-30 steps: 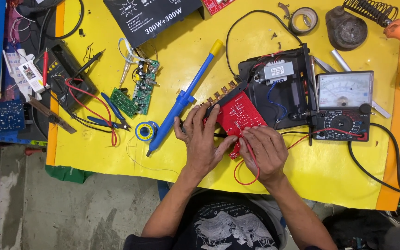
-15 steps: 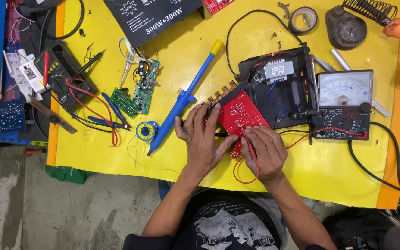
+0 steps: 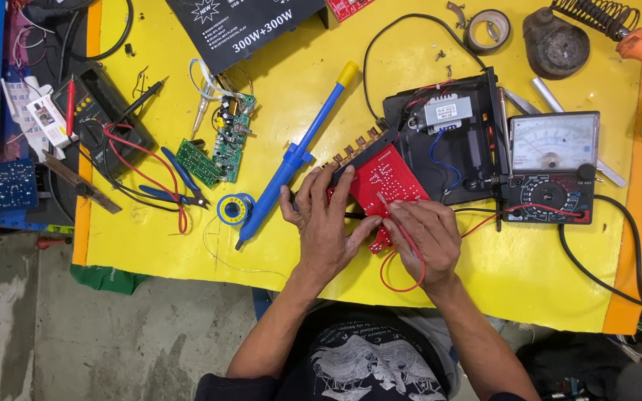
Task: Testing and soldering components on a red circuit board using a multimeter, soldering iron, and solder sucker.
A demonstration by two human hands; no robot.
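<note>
— Hands first: where do they sit?

— Both lie on the yellow table (image 3: 187, 238), at its near edge; the left hand (image 3: 326, 234) rests palm down on the left side of a red circuit board (image 3: 380, 189), fingers spread and pressing it flat, not curled around anything; the right hand (image 3: 426, 239) is bent over the board's lower right corner, fingers pinched on a red probe (image 3: 394, 217) whose tip touches the board.

— And the board itself?

— It lies tilted, between the two hands, its upper edge against a black open chassis (image 3: 447, 141) holding a small grey transformer (image 3: 443, 113); a red wire (image 3: 403, 275) loops out from under the right hand towards the person.

— What stands to the right?

— An analogue multimeter (image 3: 551, 167), just beside the chassis; a red lead runs from it towards the right hand; a black cable curves off along the table's right side.

— To the left?

— A blue desoldering pump (image 3: 291, 160) with a yellow cap lies diagonally, its tip near the left hand; a blue solder spool (image 3: 233, 209) sits just beside that tip; further left are green circuit boards (image 3: 217, 148), blue-handled pliers (image 3: 176, 182) and a black digital meter (image 3: 102, 119) with red leads.

— Anything at the far edge?

— A roll of tape (image 3: 488, 31), and a soldering iron stand (image 3: 559, 44) with a coiled holder.
</note>
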